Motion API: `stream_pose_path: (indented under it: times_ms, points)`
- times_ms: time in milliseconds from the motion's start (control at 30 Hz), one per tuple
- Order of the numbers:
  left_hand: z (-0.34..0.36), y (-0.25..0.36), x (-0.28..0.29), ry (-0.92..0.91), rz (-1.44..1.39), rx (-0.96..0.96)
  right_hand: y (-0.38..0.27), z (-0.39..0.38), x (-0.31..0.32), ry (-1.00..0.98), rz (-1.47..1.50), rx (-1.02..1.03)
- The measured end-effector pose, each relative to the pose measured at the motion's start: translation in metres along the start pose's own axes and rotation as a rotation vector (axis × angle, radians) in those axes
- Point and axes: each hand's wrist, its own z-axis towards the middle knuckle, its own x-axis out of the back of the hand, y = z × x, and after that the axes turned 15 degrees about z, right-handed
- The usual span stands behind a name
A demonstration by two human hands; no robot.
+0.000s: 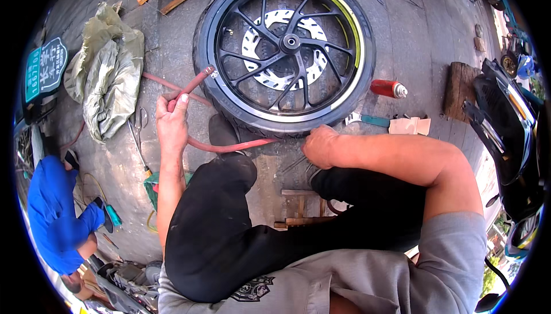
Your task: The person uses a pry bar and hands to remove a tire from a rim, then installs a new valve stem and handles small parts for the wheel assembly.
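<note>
A motorcycle wheel lies flat on the ground before me, with a black tire point(202, 50), black spokes and a slotted brake disc point(250, 44). My left hand point(174, 113) is closed around a red air hose point(194, 84) left of the tire. The hose's metal-tipped end points up beside the wheel's left edge. More of the hose curves below, toward the tire's near side. My right hand point(320, 145) is curled at the tire's near edge, fingers turned under; whatever they hold is hidden. My knees are bent on either side, close to the wheel.
Right of the wheel lie a red spray can point(385, 88), a wrench point(373, 120), cardboard point(410, 125) and a wooden block point(461, 90). A crumpled plastic sheet point(112, 79) is at left, near a screwdriver point(138, 147). A person in blue point(51, 205) crouches far left. Motorcycle parts point(511, 119) stand right.
</note>
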Motion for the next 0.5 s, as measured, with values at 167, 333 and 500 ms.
stream_pose_path:
  times_ms: [167, 333, 500]
  points:
    - [-0.077, 0.063, 0.03, 0.004, -0.037, -0.111, -0.064, -0.036, 0.041, 0.716, 0.506, 0.138]
    - [-0.129, 0.191, 0.037, -0.226, 0.071, -0.285, -0.119, -0.081, 0.093, 1.37, 1.039, 0.832]
    - [-0.19, 0.271, 0.025, -0.312, 0.102, -0.351, -0.157, -0.15, 0.086, 1.728, 1.249, 1.052]
